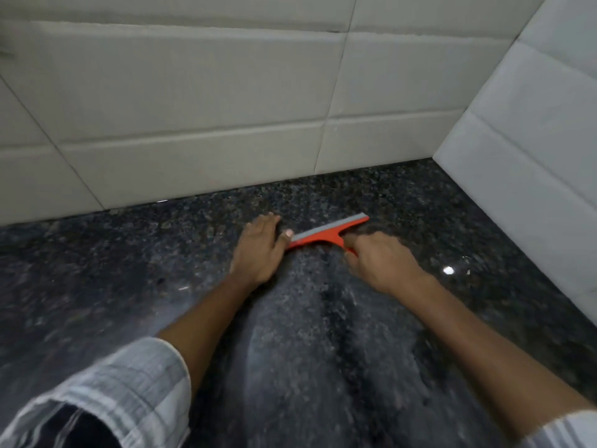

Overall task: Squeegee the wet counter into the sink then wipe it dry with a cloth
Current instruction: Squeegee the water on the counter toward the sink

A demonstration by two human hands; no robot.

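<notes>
Squeegee step: right hand [381, 260] fingers curl round the red squeegee [326, 236] handle, left hand [258, 250] flat, fingers together, thumb at the blade end. Next: pull across the wet desk [97, 270] toward the sink, probably off-frame.

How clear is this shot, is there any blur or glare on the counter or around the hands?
Head view: motion blur smears the right hand, both forearms and the near counter; the left hand and red squeegee read a bit sharper. Bright glare spots sit on the wet granite at right; wide-angle distortion bends the wall tiles.
</notes>
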